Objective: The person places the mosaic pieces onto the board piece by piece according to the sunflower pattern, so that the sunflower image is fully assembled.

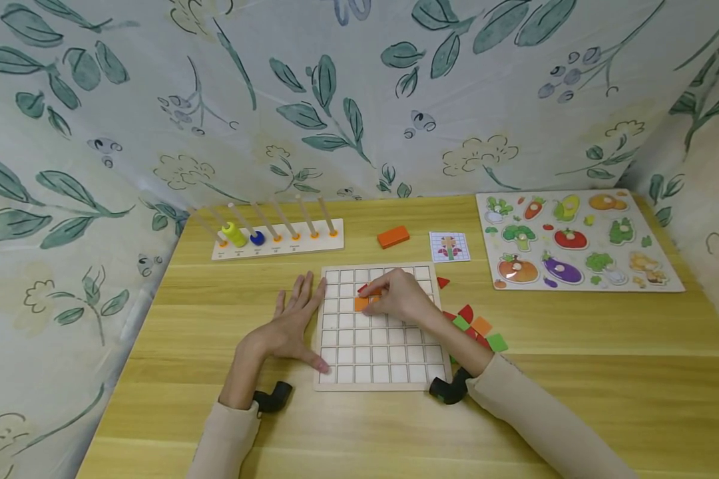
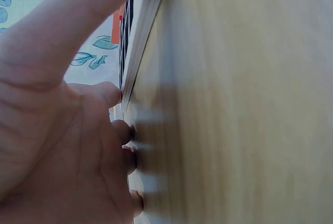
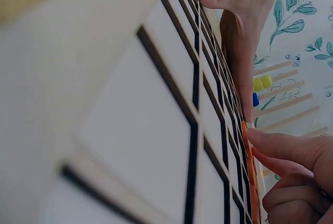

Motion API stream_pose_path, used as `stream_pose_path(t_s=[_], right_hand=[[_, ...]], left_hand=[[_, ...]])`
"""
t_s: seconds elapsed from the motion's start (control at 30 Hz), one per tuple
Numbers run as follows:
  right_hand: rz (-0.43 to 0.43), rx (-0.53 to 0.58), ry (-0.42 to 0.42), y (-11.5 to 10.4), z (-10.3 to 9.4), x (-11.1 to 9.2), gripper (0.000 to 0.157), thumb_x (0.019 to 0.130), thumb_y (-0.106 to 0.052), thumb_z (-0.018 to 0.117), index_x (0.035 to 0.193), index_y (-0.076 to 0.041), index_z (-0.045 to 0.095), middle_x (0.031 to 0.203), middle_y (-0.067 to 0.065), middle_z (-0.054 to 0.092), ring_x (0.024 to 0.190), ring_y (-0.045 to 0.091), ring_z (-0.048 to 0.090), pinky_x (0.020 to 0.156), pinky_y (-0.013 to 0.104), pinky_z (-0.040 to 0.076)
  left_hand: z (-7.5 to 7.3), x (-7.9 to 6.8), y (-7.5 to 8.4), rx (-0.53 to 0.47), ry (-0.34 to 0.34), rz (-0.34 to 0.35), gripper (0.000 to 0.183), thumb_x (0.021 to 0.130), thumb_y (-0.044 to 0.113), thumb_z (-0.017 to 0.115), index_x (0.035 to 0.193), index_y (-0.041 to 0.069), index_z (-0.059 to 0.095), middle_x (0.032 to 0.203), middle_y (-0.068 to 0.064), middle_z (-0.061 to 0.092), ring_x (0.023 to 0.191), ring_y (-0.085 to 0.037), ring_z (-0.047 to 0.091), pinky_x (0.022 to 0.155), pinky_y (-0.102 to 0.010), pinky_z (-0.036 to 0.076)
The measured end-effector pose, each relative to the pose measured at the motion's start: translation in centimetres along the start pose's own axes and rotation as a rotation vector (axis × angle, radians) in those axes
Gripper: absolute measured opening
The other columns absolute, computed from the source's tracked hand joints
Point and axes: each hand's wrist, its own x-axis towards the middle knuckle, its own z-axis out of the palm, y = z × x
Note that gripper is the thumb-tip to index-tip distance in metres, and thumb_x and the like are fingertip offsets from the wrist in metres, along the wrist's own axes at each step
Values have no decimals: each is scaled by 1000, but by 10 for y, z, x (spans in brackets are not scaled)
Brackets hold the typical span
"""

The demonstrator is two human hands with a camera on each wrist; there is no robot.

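Observation:
My right hand (image 1: 398, 296) bends over the upper part of a white grid board (image 1: 347, 356), thumb and index finger at the top and bottom edges of a square orange tile (image 1: 361, 304). A bit of red tile (image 1: 362, 289) shows by the index fingertip. Seen from the right wrist, the thumb touches an orange tile (image 3: 244, 130) on the board; other tiles are partly hidden by the fingers. My left hand (image 1: 287, 326) is spread at the board's left side, its thumb on the lower left edge and its fingertips on the table near the upper left.
Red, green and orange tiles (image 1: 481, 326) lie loose right of the board, partly under my right forearm. Behind are an orange block (image 1: 393, 237), a pattern card (image 1: 449, 247) and a peg stand (image 1: 278, 241) with rings. A vegetable puzzle board (image 1: 581, 241) lies at right.

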Motion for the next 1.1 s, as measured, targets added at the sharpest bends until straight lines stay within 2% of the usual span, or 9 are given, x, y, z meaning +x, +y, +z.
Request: stream_pose_path(t_s=[0.23, 0.37, 0.5, 0.77, 1.1], right_hand=[[-15, 59, -26, 3, -10, -8, 22, 83, -16, 87, 105, -15, 84, 59, -6, 40, 58, 12, 32, 52, 21, 22], [-7, 91, -26, 10, -27, -19, 24, 86, -18, 85, 109, -12, 83, 55, -5, 34, 54, 13, 31, 50, 22, 21], [0, 59, -19, 22, -47, -31, 24, 88, -20, 83, 110, -10, 82, 57, -4, 31, 54, 14, 28, 49, 23, 21], [50, -16, 14, 54, -83, -53, 26, 91, -20, 81, 114, -10, 80, 61, -2, 32, 58, 16, 34, 51, 25, 27], [97, -75, 4, 74, -111, -74, 32, 90, -25, 82, 120, -12, 79, 64, -2, 33, 61, 16, 37, 54, 28, 28]], left_hand=[[0, 0, 0, 3, -4, -3, 158, 60, 57, 96, 166, 14, -13, 169, -19, -30, 158, -39, -26, 124, -68, -15], [0, 0, 1, 0, -8, -9, 158, 60, 57, 96, 166, 14, -13, 169, -19, -30, 158, -38, -27, 125, -67, -15], [0, 0, 1, -3, -9, -11, 158, 60, 56, 96, 166, 14, -13, 169, -18, -30, 158, -37, -27, 125, -67, -15], [0, 0, 1, 3, -7, -9, 158, 60, 57, 96, 166, 13, -13, 169, -19, -30, 158, -38, -27, 125, -67, -15], [0, -1, 0, 0, -3, 1, 157, 61, 57, 96, 166, 13, -13, 169, -19, -30, 158, -38, -27, 124, -68, -15]])
